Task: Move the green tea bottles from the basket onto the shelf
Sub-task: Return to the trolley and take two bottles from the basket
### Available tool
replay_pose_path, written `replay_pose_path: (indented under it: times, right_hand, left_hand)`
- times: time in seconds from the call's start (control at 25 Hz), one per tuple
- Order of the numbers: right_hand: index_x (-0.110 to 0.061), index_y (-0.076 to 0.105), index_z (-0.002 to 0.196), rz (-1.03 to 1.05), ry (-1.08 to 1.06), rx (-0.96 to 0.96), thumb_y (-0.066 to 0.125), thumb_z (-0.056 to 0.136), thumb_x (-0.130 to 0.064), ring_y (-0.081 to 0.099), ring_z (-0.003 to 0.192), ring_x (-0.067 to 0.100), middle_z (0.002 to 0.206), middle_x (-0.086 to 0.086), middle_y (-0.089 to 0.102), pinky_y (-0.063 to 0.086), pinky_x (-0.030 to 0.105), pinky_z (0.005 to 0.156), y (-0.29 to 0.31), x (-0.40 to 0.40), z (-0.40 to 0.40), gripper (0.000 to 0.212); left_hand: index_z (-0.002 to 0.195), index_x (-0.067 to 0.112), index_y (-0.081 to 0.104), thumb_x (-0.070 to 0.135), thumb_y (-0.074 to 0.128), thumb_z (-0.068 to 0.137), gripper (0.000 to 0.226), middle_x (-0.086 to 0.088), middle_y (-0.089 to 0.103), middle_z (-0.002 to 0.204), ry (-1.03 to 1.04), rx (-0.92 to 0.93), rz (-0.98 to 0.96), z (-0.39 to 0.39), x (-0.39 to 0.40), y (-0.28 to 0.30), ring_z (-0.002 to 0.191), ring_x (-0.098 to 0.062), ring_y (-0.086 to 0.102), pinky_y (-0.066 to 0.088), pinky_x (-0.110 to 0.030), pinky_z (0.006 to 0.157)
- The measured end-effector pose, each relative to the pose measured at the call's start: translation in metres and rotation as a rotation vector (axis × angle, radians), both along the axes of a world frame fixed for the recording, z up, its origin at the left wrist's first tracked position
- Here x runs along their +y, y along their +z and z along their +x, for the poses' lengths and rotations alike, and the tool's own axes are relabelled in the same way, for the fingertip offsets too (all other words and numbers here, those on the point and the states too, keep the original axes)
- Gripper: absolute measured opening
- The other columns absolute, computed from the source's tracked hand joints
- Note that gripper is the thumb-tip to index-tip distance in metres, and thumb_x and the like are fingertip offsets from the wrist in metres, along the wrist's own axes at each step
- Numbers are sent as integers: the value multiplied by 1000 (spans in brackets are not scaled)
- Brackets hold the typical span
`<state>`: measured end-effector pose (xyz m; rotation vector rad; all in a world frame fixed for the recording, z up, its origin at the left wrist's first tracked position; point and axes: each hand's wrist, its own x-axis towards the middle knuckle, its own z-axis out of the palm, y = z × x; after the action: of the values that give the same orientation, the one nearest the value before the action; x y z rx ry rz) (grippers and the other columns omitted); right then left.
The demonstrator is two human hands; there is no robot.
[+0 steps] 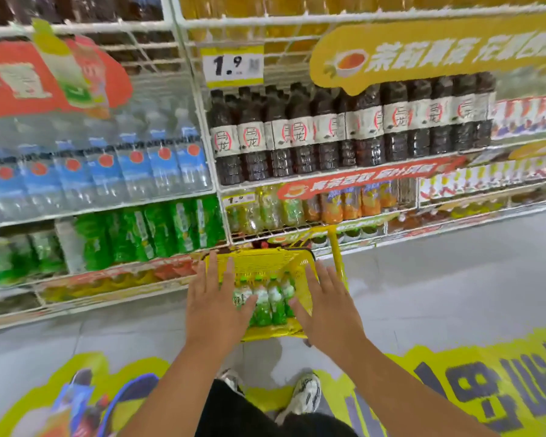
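Lower centre of frame: green tea bottles [270,299] sit upright in yellow basket [259,258] on floor. Left hand [216,302] & right hand [323,305] both flat, fingers spread, holding nothing, prob. lining up the first grab. Target shelf [130,272] at mid left, w/ matching green stock.

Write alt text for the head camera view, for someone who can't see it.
Both hands, left hand and right hand, reach open over green tea bottles standing in a yellow basket on the floor, before a drinks shelf.
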<state>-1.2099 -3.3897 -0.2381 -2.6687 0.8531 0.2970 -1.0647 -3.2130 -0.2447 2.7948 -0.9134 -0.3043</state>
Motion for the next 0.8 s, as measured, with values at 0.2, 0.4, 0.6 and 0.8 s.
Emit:
replay_pose_path:
  times: [0.2,0.4,0.6,0.8]
  right_hand:
    - [-23,4,164,51,3,31,0,84,-74,-6,158,22,172,0,-8,11,41,128,-55,-10,34,95]
    - [-20,5,164,91,36,77,29,101,-65,-3,158,24,172,2,-6,17,45,127,-161,-23,63,81]
    - [-18,2,164,189,47,143,32,101,-65,0,158,20,172,0,-6,23,38,124,-283,-34,79,84]
    - [-15,0,163,243,53,193,36,101,-63,2,158,22,172,4,-4,16,36,124,-384,-51,97,86]
  left_hand:
    - [161,25,17,75,19,85,91,-7,-4,169,48,89,38,14,-4,-57,155,-31,2,17,-52,123]
    - [161,21,18,71,30,89,88,-12,4,169,59,94,36,36,-14,-152,155,-34,6,20,-53,122]
    - [161,27,2,71,27,92,86,-7,-7,169,86,141,101,39,-27,-266,155,-29,-4,13,-49,125]
    - [159,33,-9,68,41,93,90,-1,-19,167,196,224,139,38,-26,-357,155,-25,-9,9,-45,125]
